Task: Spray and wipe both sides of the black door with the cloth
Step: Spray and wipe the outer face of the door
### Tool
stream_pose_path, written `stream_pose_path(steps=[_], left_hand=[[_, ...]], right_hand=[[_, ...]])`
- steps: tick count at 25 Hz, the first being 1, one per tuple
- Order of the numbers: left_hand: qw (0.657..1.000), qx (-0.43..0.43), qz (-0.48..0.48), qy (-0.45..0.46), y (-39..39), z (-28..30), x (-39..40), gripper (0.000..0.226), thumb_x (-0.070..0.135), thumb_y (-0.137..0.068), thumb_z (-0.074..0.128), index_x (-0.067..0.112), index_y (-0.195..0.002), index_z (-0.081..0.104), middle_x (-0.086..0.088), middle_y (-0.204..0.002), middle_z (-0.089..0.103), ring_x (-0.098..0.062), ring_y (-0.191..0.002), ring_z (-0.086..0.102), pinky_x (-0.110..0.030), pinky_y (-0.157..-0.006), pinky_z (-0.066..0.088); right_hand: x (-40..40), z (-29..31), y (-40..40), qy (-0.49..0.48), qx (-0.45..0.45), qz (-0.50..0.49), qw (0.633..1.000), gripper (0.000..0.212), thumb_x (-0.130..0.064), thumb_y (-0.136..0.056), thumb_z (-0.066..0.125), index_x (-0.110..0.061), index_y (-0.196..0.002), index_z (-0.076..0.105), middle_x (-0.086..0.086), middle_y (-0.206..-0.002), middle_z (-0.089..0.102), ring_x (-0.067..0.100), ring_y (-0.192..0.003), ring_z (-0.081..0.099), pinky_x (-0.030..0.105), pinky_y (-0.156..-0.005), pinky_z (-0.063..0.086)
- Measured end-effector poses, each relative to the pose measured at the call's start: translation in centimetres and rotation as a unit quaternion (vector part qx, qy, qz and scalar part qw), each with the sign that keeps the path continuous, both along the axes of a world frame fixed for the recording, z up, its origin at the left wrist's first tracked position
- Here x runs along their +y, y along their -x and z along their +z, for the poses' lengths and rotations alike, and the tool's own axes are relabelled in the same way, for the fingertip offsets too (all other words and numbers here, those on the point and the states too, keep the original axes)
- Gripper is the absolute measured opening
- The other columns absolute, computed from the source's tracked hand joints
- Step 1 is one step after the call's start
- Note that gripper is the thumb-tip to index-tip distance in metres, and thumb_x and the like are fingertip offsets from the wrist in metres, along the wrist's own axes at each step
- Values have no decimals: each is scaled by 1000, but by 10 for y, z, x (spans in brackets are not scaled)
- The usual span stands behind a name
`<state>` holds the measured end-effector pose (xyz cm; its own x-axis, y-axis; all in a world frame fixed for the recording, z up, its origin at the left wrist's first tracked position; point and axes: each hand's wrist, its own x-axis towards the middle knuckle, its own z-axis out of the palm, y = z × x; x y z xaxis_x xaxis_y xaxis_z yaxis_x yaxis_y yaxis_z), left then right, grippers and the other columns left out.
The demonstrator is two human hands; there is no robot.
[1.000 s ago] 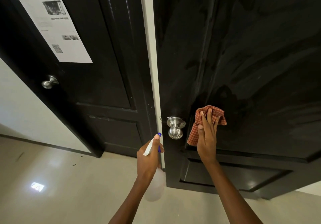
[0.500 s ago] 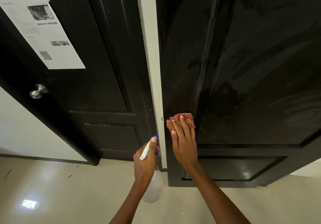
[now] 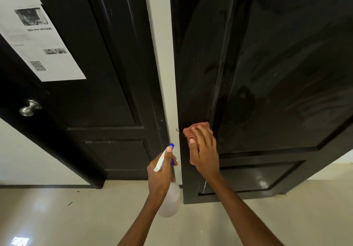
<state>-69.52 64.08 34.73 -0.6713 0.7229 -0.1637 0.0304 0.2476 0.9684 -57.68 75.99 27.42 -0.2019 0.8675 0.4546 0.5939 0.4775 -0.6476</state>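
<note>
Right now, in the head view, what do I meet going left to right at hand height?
Round silver metal doorknob → clear plastic spray bottle with blue nozzle held by the left hand → right hand pressing the red checked cloth against the glossy black door.

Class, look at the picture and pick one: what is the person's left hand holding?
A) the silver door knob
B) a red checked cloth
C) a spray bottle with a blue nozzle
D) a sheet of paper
C: the left hand grips the spray bottle by its neck, its blue nozzle toward the door edge, while the right hand presses the cloth on the black door.
</note>
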Motion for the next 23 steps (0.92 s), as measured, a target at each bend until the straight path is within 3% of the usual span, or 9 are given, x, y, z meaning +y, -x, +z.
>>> stream_pose_path(steps=[2,4,7,10,13,16,19,21,23], left_hand=[[1000,5,-2,-3,2,1,-6,56,62,-78,45,12,-84,69,-1,-75,69,-16,-67,66,-12,-53,47],[1000,0,1,-3,5,2,-11,55,60,-78,46,11,-85,69,0,-75,69,-14,-66,65,-9,-49,47],[1000,9,-4,-2,8,2,-16,54,60,-80,46,11,-83,69,0,-74,69,-11,-64,65,-8,-49,45],[1000,-1,-17,3,6,7,-16,44,55,-87,48,16,-77,67,-1,-75,68,-14,-65,63,-8,-45,44],[999,2,-31,6,4,12,-12,36,50,-92,50,22,-74,62,-3,-78,66,-16,-66,62,-8,-43,43],[999,7,-41,3,6,16,-12,34,49,-94,50,24,-73,60,-3,-78,65,-15,-67,61,-8,-45,41],[999,14,-52,7,9,18,-17,34,45,-96,50,25,-70,58,1,-74,62,-14,-67,60,-12,-51,40],[998,14,-57,3,14,17,-19,35,44,-96,49,24,-70,59,1,-73,63,-14,-65,60,-12,-49,44],[998,14,-62,-8,18,15,-24,40,52,-92,47,22,-71,63,-1,-73,66,-15,-63,62,-11,-46,48]], right_hand=[[-13,0,24,143,226,-45,962,55,-51,-104,36,-25,-152,38,5,-156,36,25,-131,51,32,-99,49],[-15,4,39,138,265,-81,951,54,-46,-104,39,-18,-149,44,9,-156,37,28,-134,48,41,-104,50],[-8,0,31,-89,-10,-76,993,45,-35,-99,56,-15,-140,58,12,-147,52,38,-137,45,54,-112,41],[3,2,17,-206,-296,17,932,47,-33,-83,78,-14,-125,70,12,-135,64,42,-130,54,61,-112,39],[13,12,10,-216,-379,56,898,48,-38,-81,78,-15,-124,72,8,-133,66,37,-132,54,57,-115,35],[10,1,8,-200,-267,7,943,48,-35,-91,72,-16,-135,63,12,-139,61,35,-129,57,48,-109,44],[-11,-1,25,-14,46,-81,996,43,-43,-104,48,-18,-138,47,15,-143,50,29,-126,53,23,-97,43],[-15,3,42,88,233,-118,961,42,-43,-106,46,-17,-138,45,12,-142,48,27,-124,55,22,-97,46],[-13,6,51,180,354,-121,910,46,-49,-105,45,-18,-139,48,7,-139,50,28,-121,59,40,-99,54]])
